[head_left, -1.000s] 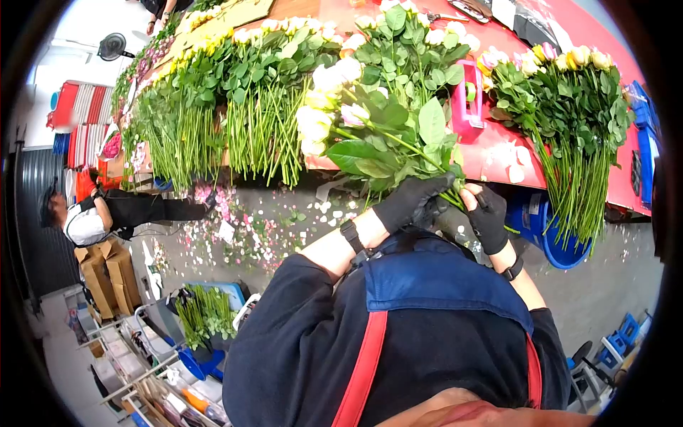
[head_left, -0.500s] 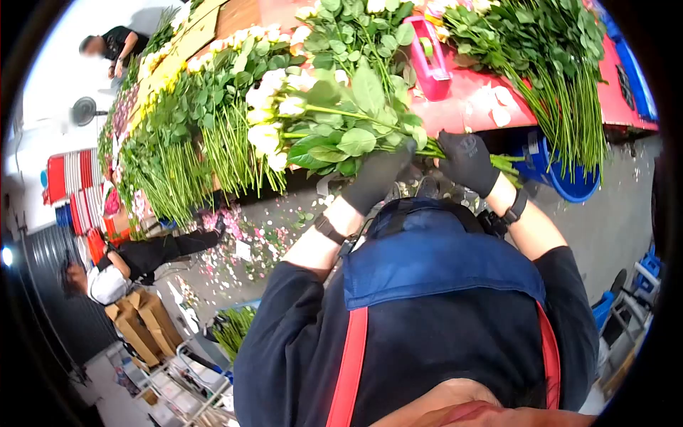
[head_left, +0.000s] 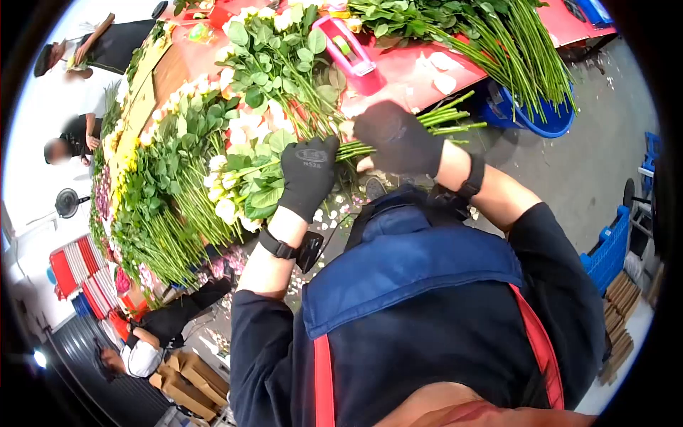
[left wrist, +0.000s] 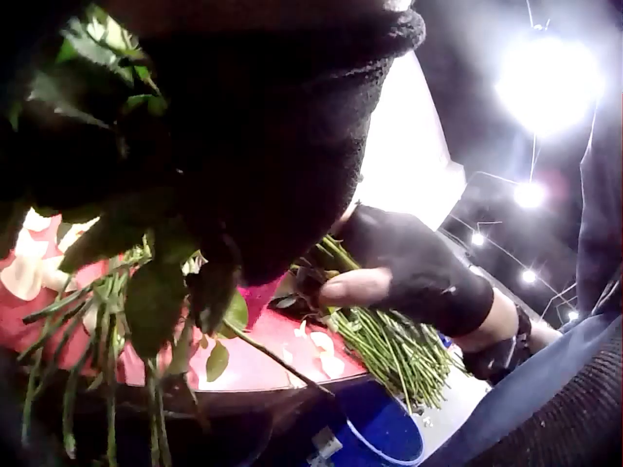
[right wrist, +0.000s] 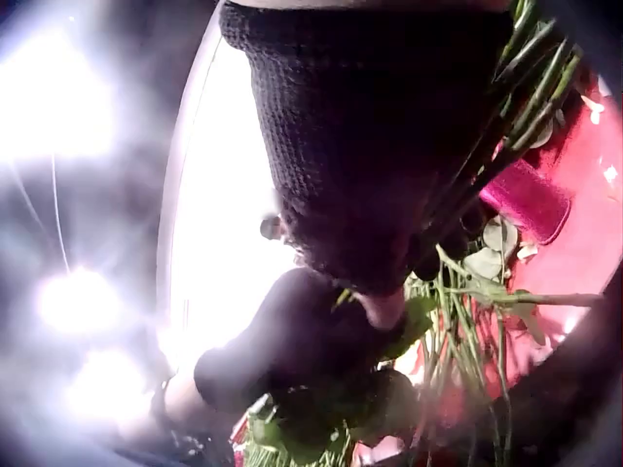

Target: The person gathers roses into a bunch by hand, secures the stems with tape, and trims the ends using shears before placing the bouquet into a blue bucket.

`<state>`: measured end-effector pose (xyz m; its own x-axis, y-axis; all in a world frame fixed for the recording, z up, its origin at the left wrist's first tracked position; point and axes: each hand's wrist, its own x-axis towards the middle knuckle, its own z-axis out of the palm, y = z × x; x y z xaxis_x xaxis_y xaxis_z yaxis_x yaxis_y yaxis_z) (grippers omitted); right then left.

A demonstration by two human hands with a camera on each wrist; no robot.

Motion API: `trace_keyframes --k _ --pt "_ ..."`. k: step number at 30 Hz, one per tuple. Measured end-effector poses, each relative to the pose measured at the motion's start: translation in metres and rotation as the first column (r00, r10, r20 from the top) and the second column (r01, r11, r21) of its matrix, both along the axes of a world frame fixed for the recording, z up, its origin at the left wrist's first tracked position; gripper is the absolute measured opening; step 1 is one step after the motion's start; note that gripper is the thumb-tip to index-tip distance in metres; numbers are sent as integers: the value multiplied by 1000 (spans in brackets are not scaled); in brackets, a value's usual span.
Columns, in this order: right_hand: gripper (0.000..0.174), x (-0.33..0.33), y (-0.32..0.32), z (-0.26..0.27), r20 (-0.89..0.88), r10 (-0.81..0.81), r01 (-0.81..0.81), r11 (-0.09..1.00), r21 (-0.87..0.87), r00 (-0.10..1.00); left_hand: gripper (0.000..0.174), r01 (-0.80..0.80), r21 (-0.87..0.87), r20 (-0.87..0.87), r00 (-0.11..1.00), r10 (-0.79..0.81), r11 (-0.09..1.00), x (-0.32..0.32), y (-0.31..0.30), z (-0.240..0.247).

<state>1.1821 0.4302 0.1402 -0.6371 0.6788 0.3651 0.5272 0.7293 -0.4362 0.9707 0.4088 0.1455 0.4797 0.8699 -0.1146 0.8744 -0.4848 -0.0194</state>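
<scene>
A bunch of pale cream and pink roses lies across the front of the body in the head view, blooms to the left and cut stems out to the right. My left hand, in a black glove, grips the stems just under the leaves. Beside it my gloved right hand curls over the same stems nearer their cut ends, its bare thumb showing below. In the left wrist view the right hand appears behind the dark left glove. Both palms are hidden.
A pink tape dispenser stands on the red table behind the hands. Rose bunches line the table to the left, and more stems overhang a blue bucket at right. Other people stand at the left.
The head view has swung, so the table appears shifted left. The hands have drawn closer together along the stems, and the bunch now lies flatter with its cut ends showing beyond the right hand.
</scene>
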Motion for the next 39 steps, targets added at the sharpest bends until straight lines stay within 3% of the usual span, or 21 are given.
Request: trace_keyframes --k 2,4,8,9,12,14,16,18,19,20,22,23,24,26,29,32,33,34,36,37,39 --pt "37 22 15 1 -273 -36 39 999 5 961 29 -26 -15 -8 1000 26 1000 -8 1 -4" --pt "36 57 33 -22 -444 -319 217 940 -264 838 28 -57 -27 12 998 58 998 -13 5 -8" --pt "22 113 55 3 -284 -677 569 730 -378 679 26 -78 -67 31 996 80 995 -8 12 -4" --pt "19 114 55 5 -385 -663 479 738 -475 642 26 -71 -72 41 996 74 995 -5 14 -4" --pt "20 107 77 7 -160 -469 396 851 -345 869 21 -60 -150 30 997 65 987 17 23 11" --pt "22 95 99 -4 -138 -398 262 790 -554 907 18 -46 -195 61 996 59 980 27 34 7" --pt "27 86 133 -44 3 -172 166 951 -262 985 13 -10 -105 142 990 25 994 33 44 -15" --pt "32 62 149 -52 224 -93 143 966 -217 970 13 -19 -134 180 983 43 991 47 56 -23" --pt "32 43 157 -56 471 -173 381 838 -391 865 13 -21 -163 157 987 47 986 53 61 -26" --pt "29 37 162 -68 462 19 99 968 -229 887 14 -25 -191 131 990 51 981 58 64 -29" --pt "28 23 170 -91 496 40 55 983 -176 867 14 -54 -196 114 990 77 979 65 68 -37" --pt "26 25 175 -108 233 18 25 984 -178 972 16 -80 -237 132 985 114 968 69 71 -37" --pt "23 27 179 -118 297 29 -36 999 17 954 17 -101 -279 150 978 147 955 68 75 -37" --pt "25 15 150 -68 -43 -94 76 945 -320 995 19 -127 -321 142 973 180 939 59 85 -35" --pt "24 13 64 -4 -14 -266 230 858 -460 964 27 -181 -474 148 949 280 862 47 107 -29" --pt "23 26 24 -41 -225 -377 181 785 -592 898 37 91 -620 419 878 231 779 28 109 -10" --pt "23 34 27 -57 -157 -431 194 663 -723 889 42 198 -745 459 845 273 637 26 103 -2" --pt "22 32 26 -50 -272 -435 47 595 -802 859 48 288 -659 556 809 192 695 30 94 -1" --pt "25 38 28 -70 -367 -401 -12 662 -750 839 55 118 -740 446 823 352 662 41 83 6" --pt "32 44 34 -88 -364 -316 14 771 -636 876 56 54 -618 443 848 292 784 44 76 3" --pt "38 38 46 -70 -321 -429 -49 534 -844 845 51 21 -522 442 862 250 853 53 61 25"
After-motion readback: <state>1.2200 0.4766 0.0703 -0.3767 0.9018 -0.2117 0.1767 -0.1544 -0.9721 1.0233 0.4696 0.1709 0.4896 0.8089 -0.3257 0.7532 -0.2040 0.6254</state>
